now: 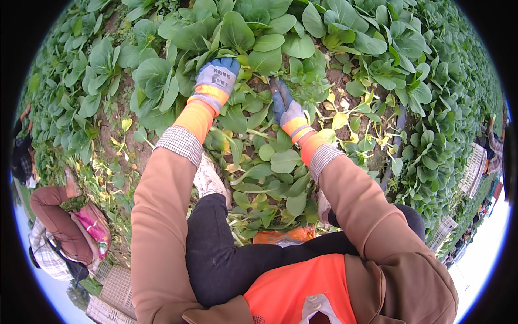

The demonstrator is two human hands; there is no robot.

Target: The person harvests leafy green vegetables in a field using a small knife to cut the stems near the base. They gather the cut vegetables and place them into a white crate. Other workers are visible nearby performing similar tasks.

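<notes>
My left hand [218, 79], in a grey and blue work glove that bears writing, reaches in at the base of a leafy green plant like pak choi [236, 32]. Its fingertips are partly hidden by leaves, so its grip cannot be made out. Low at the right of the same plant is my right hand [285, 103], gloved alike, fingers pointing forward. A thin, narrow tool [272, 83], seemingly a small blade, shows at its fingertips; most of it is hidden. Cut or loose leaves [285, 162] lie on the ground between my forearms.
Rows of the same greens stand ahead and at both sides. A dark hose or pipe [398, 137] runs along the soil at right. An orange bag or sheet [283, 235] lies between my legs. Plastic crates [117, 289] and a crouching person [60, 239] are at left, more crates [472, 170] at right.
</notes>
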